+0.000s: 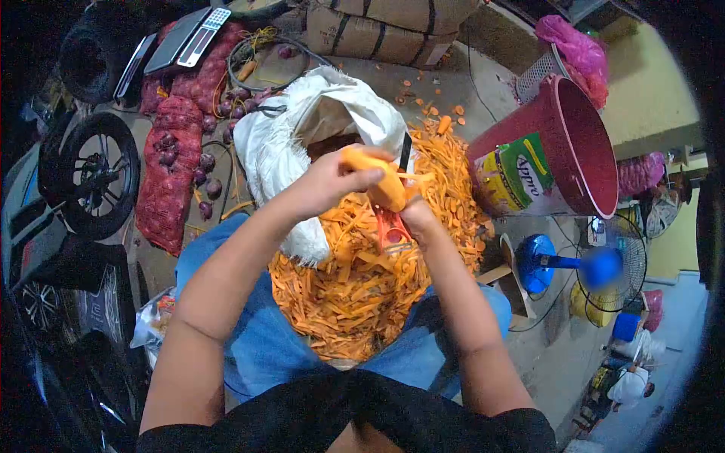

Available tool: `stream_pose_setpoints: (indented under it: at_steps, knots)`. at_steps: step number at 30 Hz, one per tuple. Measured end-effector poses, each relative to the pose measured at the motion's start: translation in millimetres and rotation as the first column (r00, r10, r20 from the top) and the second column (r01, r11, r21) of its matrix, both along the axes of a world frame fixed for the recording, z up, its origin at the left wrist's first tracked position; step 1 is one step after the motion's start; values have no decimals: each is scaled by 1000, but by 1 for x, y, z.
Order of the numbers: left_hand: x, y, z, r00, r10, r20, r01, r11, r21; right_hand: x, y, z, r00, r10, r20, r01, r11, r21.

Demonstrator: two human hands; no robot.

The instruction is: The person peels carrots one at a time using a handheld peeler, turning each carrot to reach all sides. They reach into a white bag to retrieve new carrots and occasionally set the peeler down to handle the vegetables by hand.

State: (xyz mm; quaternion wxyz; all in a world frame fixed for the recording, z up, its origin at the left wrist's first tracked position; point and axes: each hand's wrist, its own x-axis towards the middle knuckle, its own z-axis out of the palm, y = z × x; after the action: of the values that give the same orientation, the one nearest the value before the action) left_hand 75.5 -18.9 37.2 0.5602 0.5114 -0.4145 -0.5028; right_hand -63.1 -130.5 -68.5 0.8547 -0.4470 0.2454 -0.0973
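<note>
My left hand is closed around a thick orange carrot, holding it tilted over the heap of peelings. My right hand is just below and right of the carrot, its fingers curled and partly hidden. A red peeler shows at that hand's left side and appears to be in its grip. A strip of peel sticks out beside the carrot. Between my knees spreads a large pile of carrot peelings. Behind the hands, a white woven sack lies with its mouth open.
A maroon bucket leans at the right, near a blue fan. Red net bags of onions and loose onions lie left, below a scale. Cardboard boxes stand behind. A motorbike wheel is far left; another person is lower right.
</note>
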Motion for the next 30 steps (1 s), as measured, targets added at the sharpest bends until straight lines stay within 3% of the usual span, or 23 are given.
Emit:
stream_pose_setpoints:
  at_steps: [1, 2, 6, 9, 11, 13, 14, 15, 17, 19, 20, 21, 22, 23, 25, 27, 28, 29, 30]
  knots:
    - [3, 1, 3, 990, -46, -130, 58, 995, 87, 0, -3, -4, 990, -141, -26, 139, 987, -79]
    - [4, 3, 3, 998, -47, -46, 53, 990, 132, -1, -11, -13, 991, -128, -23, 124, 982, -144]
    - [9, 6, 1, 996, -75, -38, 80, 980, 180, -1, -8, 33, 989, -87, -122, 74, 992, -106]
    - [15, 9, 7, 989, -118, -92, 129, 985, 117, -1, -12, 41, 987, -106, -122, 95, 991, -95]
    - [18, 10, 12, 807, -179, -562, 232, 972, 24, -1, -17, 36, 978, -164, -131, 145, 979, -140]
    - [17, 6, 5, 769, -170, -616, 259, 964, 57, -2, -24, 24, 964, -222, -149, 200, 969, -146]
    - [13, 4, 1, 907, -243, -343, 321, 928, 190, -3, -28, 20, 948, -271, -167, 247, 957, -153]
    - [10, 2, -2, 941, -335, -45, 331, 883, 333, -4, -31, 18, 948, -270, -166, 246, 957, -152]
    - [4, 2, -6, 931, -337, -140, 365, 844, 392, -7, -36, 16, 920, -294, -258, 182, 905, -384]
    - [-4, -3, -10, 877, -479, -18, 422, 754, 503, -7, -31, 20, 917, -318, -242, 182, 872, -455]
    - [-8, -5, -14, 883, -457, 111, 344, 789, 509, -6, -29, 21, 913, -340, -224, 181, 831, -525]
    - [-10, -5, -28, 882, -457, 111, 345, 789, 509, -5, -28, 19, 913, -341, -224, 182, 831, -526]
    - [-14, -6, -49, 811, -294, 505, 190, 950, 248, -4, -28, 14, 908, -365, -204, 173, 772, -611]
    - [-17, -7, -65, 634, -7, 774, 114, 990, -84, -4, -27, 11, 904, -386, -184, 161, 706, -690]
    - [-19, -10, -56, 645, 48, 763, 41, 994, -97, -6, -21, 40, 905, -375, -202, 127, 689, -713]
    - [-18, -12, -24, 930, -126, 345, -15, 925, 379, -8, -21, 59, 944, -308, -120, 150, 722, -676]
    - [-15, -12, -27, 981, -49, 187, -17, 942, 335, -12, -27, 59, 941, -296, -162, 65, 630, -774]
    - [-11, -13, -31, 996, -10, 89, -14, 966, 259, -15, -30, 63, 942, -296, -158, 67, 628, -775]
    - [-8, -12, -24, 1000, 18, 4, -18, 958, 286, -18, -31, 70, 933, -254, -255, -102, 492, -865]
